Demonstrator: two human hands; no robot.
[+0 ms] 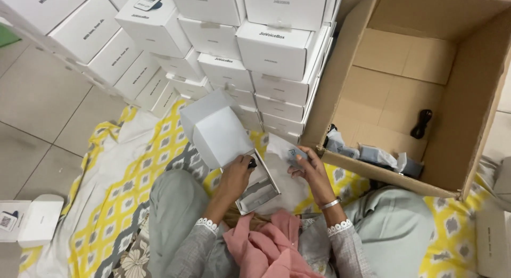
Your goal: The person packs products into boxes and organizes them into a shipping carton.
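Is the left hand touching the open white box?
Touching. The head view shows the left hand resting on the rim of the open white box, fingers over a small black part there.

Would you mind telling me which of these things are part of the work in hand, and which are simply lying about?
In hand:
- open white box, steadied by the left hand
- small clear packet, held in the right hand
- large cardboard carton, with more packets inside

Lying about:
- stack of shut white boxes
- black cable in the carton
- white box on the floor
- yellow patterned sheet
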